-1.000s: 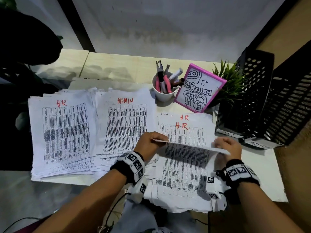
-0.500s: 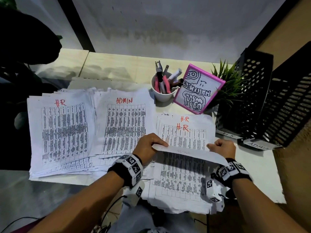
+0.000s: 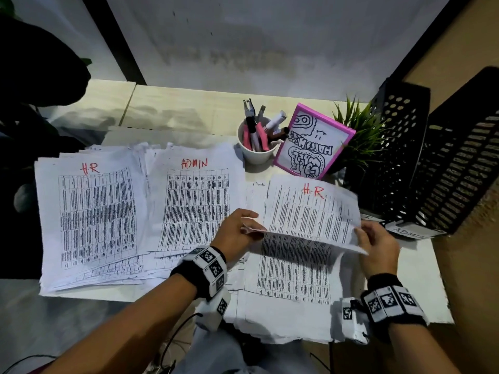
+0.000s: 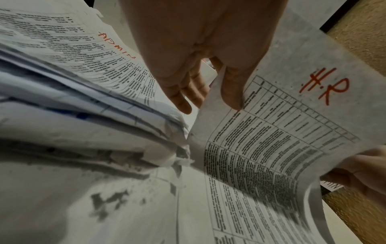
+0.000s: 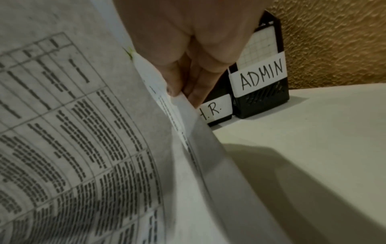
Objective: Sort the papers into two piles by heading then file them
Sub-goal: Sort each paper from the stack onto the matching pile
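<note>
Red ink heads every sheet, so I read progress off that. On the far left lies the H.R pile [image 3: 89, 220], already thick; just right of it, overlapping its edge, sits the ADMIN pile [image 3: 194, 211], about as thick. Sorting looks well along to me.

Right of those, near me, is the unsorted stack [image 3: 291, 287], which still holds a good many sheets. Over it I hold one H.R sheet [image 3: 310, 211] raised. My left hand [image 3: 235, 233] pinches its left edge, thumb on the printed face and fingers behind. My right hand [image 3: 378, 247] pinches the right edge between thumb and fingertips. By its heading, I judge this sheet belongs on the far-left pile.

At the far right stand the H.R. file holder [image 5: 217, 113] and the ADMIN file holder [image 5: 261, 92]. The ADMIN one shows a gridded sheet inside; otherwise filing looks not yet begun.
</note>
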Tool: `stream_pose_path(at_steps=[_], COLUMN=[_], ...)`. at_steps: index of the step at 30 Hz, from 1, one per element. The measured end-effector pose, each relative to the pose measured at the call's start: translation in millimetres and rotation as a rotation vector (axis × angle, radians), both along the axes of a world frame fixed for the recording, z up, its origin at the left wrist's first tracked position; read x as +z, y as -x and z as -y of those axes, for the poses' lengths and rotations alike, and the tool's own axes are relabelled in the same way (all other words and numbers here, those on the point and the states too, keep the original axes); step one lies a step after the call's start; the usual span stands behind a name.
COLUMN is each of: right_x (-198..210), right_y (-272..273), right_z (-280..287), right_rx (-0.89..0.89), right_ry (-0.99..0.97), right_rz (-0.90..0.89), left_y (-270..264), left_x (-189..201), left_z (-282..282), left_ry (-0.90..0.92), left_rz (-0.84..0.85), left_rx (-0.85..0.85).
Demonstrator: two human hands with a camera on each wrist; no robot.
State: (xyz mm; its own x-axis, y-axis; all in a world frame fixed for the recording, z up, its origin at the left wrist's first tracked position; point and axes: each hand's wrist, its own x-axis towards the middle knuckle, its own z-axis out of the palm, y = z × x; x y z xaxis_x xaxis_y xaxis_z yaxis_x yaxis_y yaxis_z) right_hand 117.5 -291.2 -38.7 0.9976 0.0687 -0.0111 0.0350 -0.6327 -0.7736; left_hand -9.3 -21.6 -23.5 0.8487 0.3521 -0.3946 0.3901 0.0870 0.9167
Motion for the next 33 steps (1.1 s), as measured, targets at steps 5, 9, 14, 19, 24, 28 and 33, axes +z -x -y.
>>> stream_pose_path(at_steps=[5,9,14,19,24,28,33], right_x=[4.8,20.2,29.4,26.7,0.9,-16.9,-11.9], right_y=[5.4,17.1,26.9,23.4,8.2,1.3,13.8], right_z=[1.7,-4.8,3.0,9.2,7.7,-2.1,-26.1], right_rx=[-0.040,-0.119,-0.020,-0.005,-0.315,-0.183,-0.218], right_ry=[-0.177,-0.411,-0.541,-0.588,-0.369,0.031,0.123], right_rz=[0.084,0.028,-0.141,-0.311,-0.355,-0.428,-0.402], left_y=[-5.1,-11.1,-12.5,-10.0,-8.5,-9.1,10.4], left_x=[-2.6,-5.3,4.5,0.9,28.7,54.6,72.1], left_z=[-1.3,-3.5,-1.9,2.9,9.2,-9.2,-93.0], left_ry=[-0.017,-0.088,-0.042,0.111,0.050,-0.009,-0.352], left_rz=[0.007,-0.018,-0.012,-0.010,0.151,0.267,0.218], left_rx=[-0.069,-0.103,-0.132,-0.035,0.002,0.211,0.511])
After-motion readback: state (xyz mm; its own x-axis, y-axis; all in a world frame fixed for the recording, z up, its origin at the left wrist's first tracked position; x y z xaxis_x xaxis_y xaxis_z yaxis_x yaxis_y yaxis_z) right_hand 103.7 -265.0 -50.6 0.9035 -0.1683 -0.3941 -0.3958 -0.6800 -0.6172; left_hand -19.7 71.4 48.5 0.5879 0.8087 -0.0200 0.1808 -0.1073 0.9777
